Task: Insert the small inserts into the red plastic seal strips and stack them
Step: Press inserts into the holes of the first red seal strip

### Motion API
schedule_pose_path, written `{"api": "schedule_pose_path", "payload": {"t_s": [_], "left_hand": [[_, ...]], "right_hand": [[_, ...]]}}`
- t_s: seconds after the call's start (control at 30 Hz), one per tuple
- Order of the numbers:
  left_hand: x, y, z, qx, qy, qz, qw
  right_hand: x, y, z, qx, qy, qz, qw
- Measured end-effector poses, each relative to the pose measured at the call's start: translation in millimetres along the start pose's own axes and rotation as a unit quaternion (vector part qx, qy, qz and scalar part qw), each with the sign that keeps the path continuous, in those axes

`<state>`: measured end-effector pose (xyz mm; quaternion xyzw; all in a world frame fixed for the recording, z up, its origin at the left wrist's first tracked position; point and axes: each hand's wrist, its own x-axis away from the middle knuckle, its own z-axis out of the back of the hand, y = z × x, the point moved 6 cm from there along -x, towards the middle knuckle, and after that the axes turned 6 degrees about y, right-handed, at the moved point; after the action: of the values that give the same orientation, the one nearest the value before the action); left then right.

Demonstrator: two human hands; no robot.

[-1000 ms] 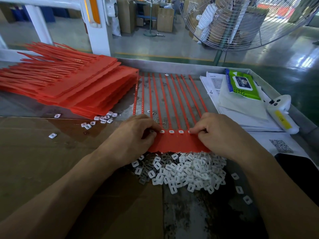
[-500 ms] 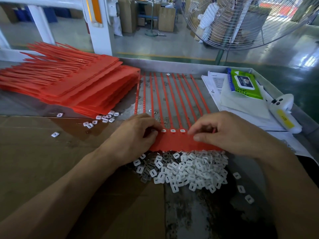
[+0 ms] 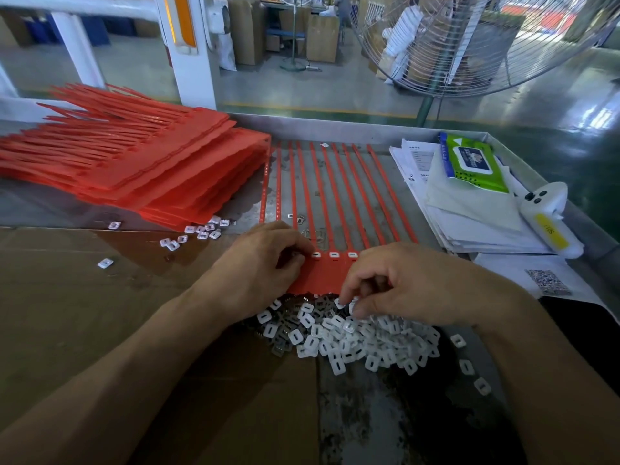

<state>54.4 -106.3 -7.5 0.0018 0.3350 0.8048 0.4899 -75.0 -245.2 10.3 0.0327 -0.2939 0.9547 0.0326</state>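
Note:
A red sheet of joined seal strips (image 3: pixel 327 273) lies flat on the metal table, its long tails pointing away from me. Three white inserts (image 3: pixel 333 255) sit in its head slots. My left hand (image 3: pixel 265 266) presses on the sheet's left end, fingers bent at the slots. My right hand (image 3: pixel 402 283) hovers over the near edge, its fingertips pinching a white insert at the top of the loose pile of inserts (image 3: pixel 355 337). A tall stack of red seal sheets (image 3: pixel 161 169) lies at the left.
Brown cardboard (image 3: pixel 100 330) covers the table's left front. A few stray inserts (image 3: pixel 201 231) lie by the stack. Papers, a green wipes pack (image 3: pixel 471 162) and a white handheld device (image 3: pixel 550 219) sit at the right. A large fan (image 3: pixel 469 45) stands beyond the table's raised rim.
My right hand has left the strip heads and dropped toward me onto the insert pile, closing its fingers on an insert. My left hand has stayed on the sheet.

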Motion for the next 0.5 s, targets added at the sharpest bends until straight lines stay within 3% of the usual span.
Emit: {"api": "schedule_pose_path", "payload": {"t_s": [0.2, 0.5], "left_hand": [[1, 1, 0, 0.003, -0.008, 0.004, 1.0], [1, 0, -1, 0.0, 0.002, -0.008, 1.0]], "right_hand": [[0, -1, -1, 0.013, 0.006, 0.008, 1.0], [3, 7, 11, -0.079, 0.043, 0.004, 0.996]]}}
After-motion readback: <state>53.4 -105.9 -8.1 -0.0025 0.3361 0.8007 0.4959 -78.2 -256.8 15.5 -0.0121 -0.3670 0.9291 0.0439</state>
